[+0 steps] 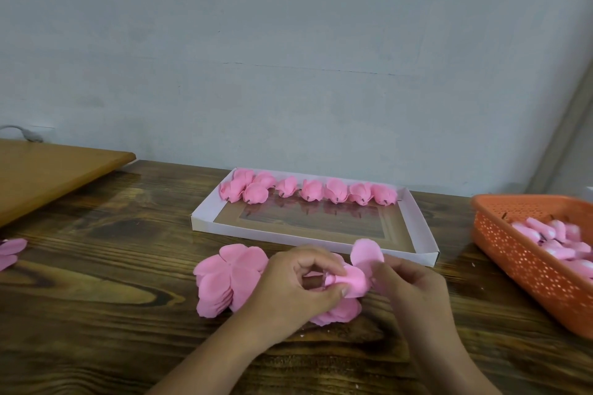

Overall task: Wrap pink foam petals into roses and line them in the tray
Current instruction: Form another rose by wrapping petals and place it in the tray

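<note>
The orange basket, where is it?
In the head view, the orange basket sits at the table's right edge, just right of the white tray with its row of pink roses.

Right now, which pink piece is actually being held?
The half-wrapped rose in front of the tray: left hand and right hand pinch it. The petal stack lies untouched on the table; the tray's roses sit finished.
</note>
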Action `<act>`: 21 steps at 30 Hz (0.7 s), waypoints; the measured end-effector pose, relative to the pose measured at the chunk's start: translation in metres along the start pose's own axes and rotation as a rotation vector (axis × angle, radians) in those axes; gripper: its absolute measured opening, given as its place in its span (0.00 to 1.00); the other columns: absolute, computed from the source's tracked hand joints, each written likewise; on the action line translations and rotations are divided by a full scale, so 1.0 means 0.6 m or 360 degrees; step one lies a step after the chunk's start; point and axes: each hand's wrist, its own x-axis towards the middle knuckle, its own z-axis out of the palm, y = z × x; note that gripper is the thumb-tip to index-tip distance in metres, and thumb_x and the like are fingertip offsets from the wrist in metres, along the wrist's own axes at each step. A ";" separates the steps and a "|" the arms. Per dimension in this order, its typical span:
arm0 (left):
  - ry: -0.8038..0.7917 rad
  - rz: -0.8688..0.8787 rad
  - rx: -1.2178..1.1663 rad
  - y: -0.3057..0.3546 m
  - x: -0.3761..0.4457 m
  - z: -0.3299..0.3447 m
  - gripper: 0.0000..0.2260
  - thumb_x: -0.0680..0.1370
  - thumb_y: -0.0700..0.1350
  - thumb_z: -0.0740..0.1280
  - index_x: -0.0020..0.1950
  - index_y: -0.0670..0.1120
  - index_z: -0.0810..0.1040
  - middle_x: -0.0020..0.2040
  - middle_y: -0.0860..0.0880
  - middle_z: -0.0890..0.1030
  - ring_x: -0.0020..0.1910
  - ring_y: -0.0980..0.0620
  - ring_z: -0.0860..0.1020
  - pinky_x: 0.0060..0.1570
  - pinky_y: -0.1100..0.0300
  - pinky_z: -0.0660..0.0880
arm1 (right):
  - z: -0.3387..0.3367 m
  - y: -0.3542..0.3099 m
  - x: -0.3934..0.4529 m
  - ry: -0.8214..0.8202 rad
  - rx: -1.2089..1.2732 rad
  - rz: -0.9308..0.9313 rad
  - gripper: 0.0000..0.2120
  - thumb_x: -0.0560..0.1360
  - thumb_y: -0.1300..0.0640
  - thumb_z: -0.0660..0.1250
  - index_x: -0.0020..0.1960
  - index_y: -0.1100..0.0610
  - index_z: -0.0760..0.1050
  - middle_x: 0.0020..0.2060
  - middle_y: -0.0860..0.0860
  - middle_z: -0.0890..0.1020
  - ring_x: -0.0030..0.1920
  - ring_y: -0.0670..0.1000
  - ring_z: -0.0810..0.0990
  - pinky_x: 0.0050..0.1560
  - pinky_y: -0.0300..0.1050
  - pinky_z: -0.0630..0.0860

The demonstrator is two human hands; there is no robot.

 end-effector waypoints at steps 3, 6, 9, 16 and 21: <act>0.0004 0.0008 0.0063 -0.001 0.000 0.001 0.09 0.67 0.52 0.76 0.46 0.62 0.86 0.52 0.58 0.85 0.55 0.55 0.83 0.53 0.59 0.82 | 0.002 0.004 -0.002 0.0079 -0.0016 -0.0101 0.07 0.73 0.60 0.71 0.42 0.51 0.86 0.42 0.49 0.87 0.42 0.53 0.86 0.39 0.58 0.84; 0.0012 0.0024 0.0097 0.000 0.000 0.001 0.08 0.68 0.52 0.75 0.46 0.63 0.85 0.51 0.58 0.85 0.54 0.57 0.83 0.51 0.64 0.80 | 0.010 0.004 -0.011 0.0105 -0.0094 -0.0263 0.02 0.69 0.51 0.75 0.41 0.48 0.87 0.51 0.43 0.85 0.52 0.50 0.85 0.46 0.57 0.83; 0.0020 0.0027 0.0103 0.002 0.000 0.002 0.07 0.69 0.52 0.74 0.45 0.64 0.85 0.49 0.58 0.86 0.52 0.57 0.84 0.49 0.65 0.80 | 0.017 -0.001 -0.024 0.0059 -0.0179 -0.0419 0.08 0.64 0.40 0.73 0.41 0.39 0.86 0.49 0.39 0.83 0.51 0.46 0.84 0.44 0.53 0.84; 0.0012 0.0012 0.0006 0.003 0.001 0.003 0.08 0.69 0.51 0.75 0.46 0.62 0.85 0.48 0.57 0.86 0.51 0.57 0.84 0.47 0.66 0.80 | 0.019 -0.005 -0.025 -0.0035 -0.0564 -0.0764 0.10 0.72 0.45 0.68 0.49 0.43 0.86 0.46 0.37 0.85 0.53 0.43 0.82 0.52 0.46 0.80; 0.0018 0.0024 -0.0031 0.001 0.002 0.001 0.09 0.69 0.49 0.75 0.46 0.61 0.86 0.48 0.56 0.87 0.51 0.55 0.85 0.49 0.65 0.80 | 0.017 0.002 -0.022 -0.0055 -0.0362 -0.0500 0.12 0.73 0.38 0.67 0.55 0.34 0.80 0.49 0.38 0.84 0.52 0.44 0.83 0.47 0.49 0.83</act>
